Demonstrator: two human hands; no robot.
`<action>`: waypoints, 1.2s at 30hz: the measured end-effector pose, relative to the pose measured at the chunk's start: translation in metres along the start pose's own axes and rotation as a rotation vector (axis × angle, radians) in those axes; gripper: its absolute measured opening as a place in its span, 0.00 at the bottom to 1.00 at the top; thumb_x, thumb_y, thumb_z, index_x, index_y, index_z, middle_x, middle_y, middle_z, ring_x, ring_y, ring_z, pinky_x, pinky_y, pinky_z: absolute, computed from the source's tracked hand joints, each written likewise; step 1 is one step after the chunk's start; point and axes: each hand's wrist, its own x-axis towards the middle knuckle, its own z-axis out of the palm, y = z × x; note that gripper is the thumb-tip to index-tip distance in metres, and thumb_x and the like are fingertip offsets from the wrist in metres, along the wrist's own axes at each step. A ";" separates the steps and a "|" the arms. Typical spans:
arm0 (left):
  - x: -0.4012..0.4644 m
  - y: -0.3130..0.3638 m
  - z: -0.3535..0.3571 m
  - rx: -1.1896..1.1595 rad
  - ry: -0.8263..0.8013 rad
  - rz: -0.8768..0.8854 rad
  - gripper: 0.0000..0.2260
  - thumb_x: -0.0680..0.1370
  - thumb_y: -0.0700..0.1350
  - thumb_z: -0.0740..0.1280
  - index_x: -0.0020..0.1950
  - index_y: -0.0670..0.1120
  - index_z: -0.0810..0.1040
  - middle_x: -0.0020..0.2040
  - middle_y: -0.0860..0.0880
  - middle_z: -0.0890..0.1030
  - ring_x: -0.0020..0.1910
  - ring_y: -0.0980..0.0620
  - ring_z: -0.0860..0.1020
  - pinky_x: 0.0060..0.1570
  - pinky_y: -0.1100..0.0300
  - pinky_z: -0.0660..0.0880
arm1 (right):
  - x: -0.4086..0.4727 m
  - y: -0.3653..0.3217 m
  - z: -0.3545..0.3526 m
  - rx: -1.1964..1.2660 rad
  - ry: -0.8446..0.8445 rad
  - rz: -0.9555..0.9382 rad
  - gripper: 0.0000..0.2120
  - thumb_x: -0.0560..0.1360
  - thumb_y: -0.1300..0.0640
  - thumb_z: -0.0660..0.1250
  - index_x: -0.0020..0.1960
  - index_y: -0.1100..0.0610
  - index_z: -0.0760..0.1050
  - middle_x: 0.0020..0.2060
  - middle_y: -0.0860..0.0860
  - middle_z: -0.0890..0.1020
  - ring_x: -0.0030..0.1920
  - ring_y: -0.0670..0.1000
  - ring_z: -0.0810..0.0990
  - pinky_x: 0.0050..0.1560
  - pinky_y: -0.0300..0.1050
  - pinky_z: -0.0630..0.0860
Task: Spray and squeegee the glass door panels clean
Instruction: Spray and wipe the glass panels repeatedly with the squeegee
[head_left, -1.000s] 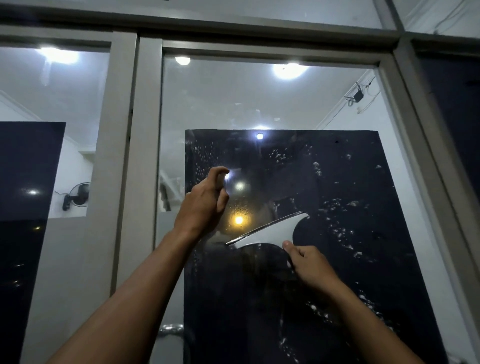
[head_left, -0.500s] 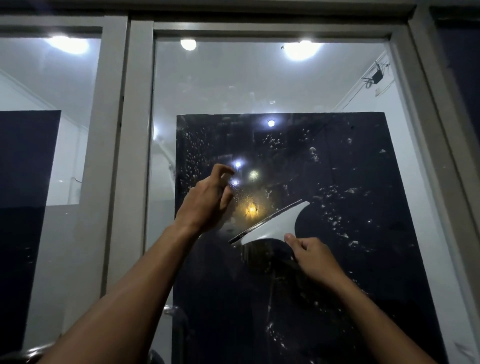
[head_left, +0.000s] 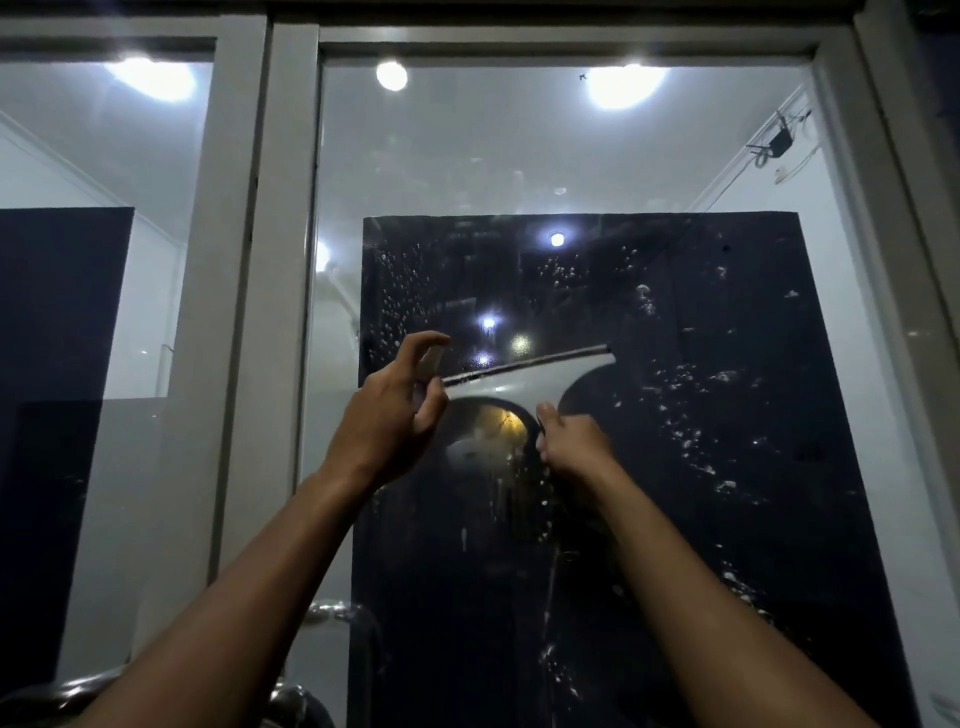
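The right hand (head_left: 571, 441) grips the handle of a white squeegee (head_left: 530, 376), its fingers curled round the handle below the blade. The blade lies against the glass door panel (head_left: 519, 166), tilted, its right end higher than its left, in front of a dark sheet (head_left: 727, 415) seen behind the glass.

The left hand (head_left: 387, 423) is raised just beside the blade's left end. Its forefinger is hooked forward and its thumb lies alongside; a small pale object shows between them, but what it is cannot be made out, so whether these fingers grip anything cannot be told.

Droplets and foam specks cover the glass over the dark sheet, thickest at upper left and along the right side. A smeared patch sits directly below the squeegee. The grey door frame (head_left: 260, 260) stands left of the panel.
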 end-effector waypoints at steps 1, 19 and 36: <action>-0.001 -0.002 0.000 -0.009 0.008 -0.013 0.18 0.79 0.54 0.57 0.69 0.60 0.63 0.46 0.48 0.81 0.40 0.46 0.80 0.43 0.43 0.80 | 0.008 -0.004 0.001 0.018 0.005 0.014 0.26 0.83 0.41 0.55 0.41 0.59 0.79 0.41 0.57 0.83 0.47 0.59 0.82 0.50 0.47 0.75; -0.014 -0.010 0.013 -0.096 0.017 -0.013 0.16 0.81 0.51 0.59 0.68 0.61 0.64 0.44 0.47 0.82 0.41 0.46 0.80 0.44 0.43 0.80 | -0.032 -0.024 0.014 0.353 0.002 0.166 0.21 0.84 0.48 0.58 0.40 0.62 0.74 0.27 0.53 0.74 0.20 0.46 0.71 0.19 0.33 0.67; -0.032 -0.014 -0.003 -0.070 -0.002 -0.012 0.16 0.82 0.47 0.62 0.68 0.60 0.66 0.45 0.48 0.82 0.39 0.48 0.79 0.42 0.48 0.79 | -0.036 -0.007 0.018 0.294 -0.028 0.172 0.22 0.84 0.48 0.57 0.36 0.60 0.72 0.27 0.53 0.73 0.22 0.48 0.71 0.22 0.36 0.68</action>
